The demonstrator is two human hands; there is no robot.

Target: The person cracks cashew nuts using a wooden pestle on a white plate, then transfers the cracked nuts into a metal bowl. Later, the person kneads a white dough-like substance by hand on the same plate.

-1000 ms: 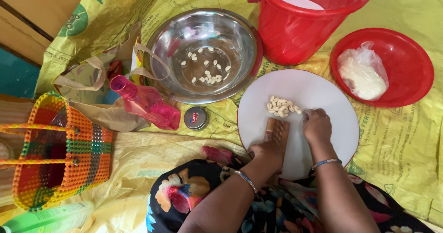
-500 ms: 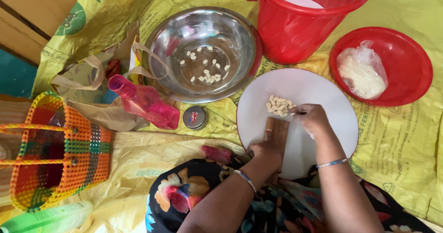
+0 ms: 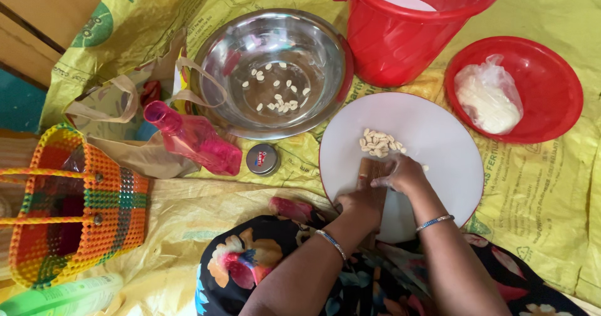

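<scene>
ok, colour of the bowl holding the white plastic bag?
Red bowl, seen best in the head view; the bag lies inside it.

Soft, even daylight lit my work; glare shone inside the steel bowl, shadows beside it stayed faint, and focus was sharp.

Two hands, left and right, work over one white plate, each wrist with one bangle. Around it stand one steel bowl, one red bucket, one red bowl holding one white bag, one pink bottle, one small tin and one woven basket. The pale bits in the steel bowl number roughly fifteen; the plate's heap is too crowded to count.
</scene>
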